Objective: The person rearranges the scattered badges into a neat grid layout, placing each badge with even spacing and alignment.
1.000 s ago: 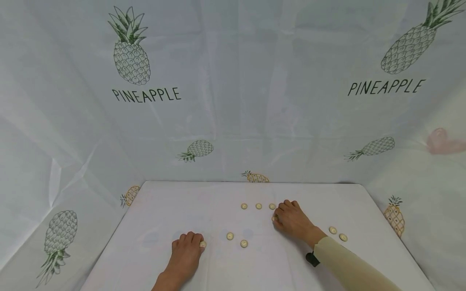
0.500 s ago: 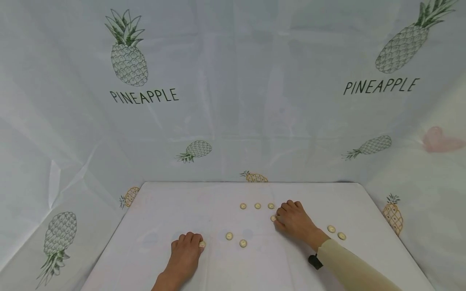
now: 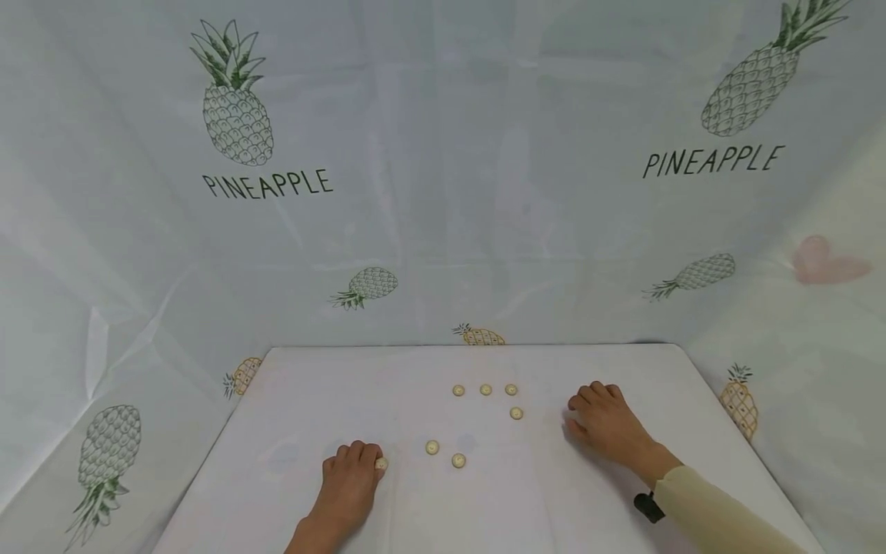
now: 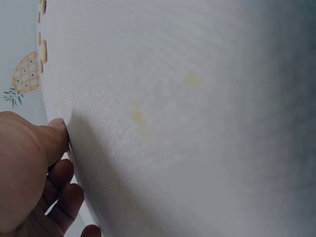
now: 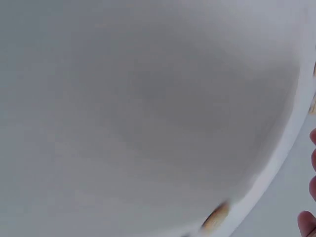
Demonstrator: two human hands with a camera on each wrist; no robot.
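Small round pale discs with marks on their faces, wooden-looking at the edge, lie on the white table. At left front, my left hand (image 3: 348,485) has curled fingers and pinches one disc (image 3: 381,463) at its thumb side. The left wrist view shows the thumb (image 4: 55,134) low against the cloth; that disc is hidden there. My right hand (image 3: 611,427) hovers at the right with loosely bent fingers and nothing seen between them. One lone disc (image 3: 516,413) lies to its left. In the right wrist view, a blurred disc (image 5: 216,217) lies near the hand.
Three discs in a row, with a middle disc (image 3: 486,389), lie toward the back. Two more, a left disc (image 3: 432,447) and a right disc (image 3: 459,460), sit between the hands. A pineapple-print curtain (image 3: 450,192) surrounds the white table (image 3: 332,385).
My right hand has let go of the disc below the row and moved right, now covering the two discs at the right in the head view. My left hand stays with its disc.
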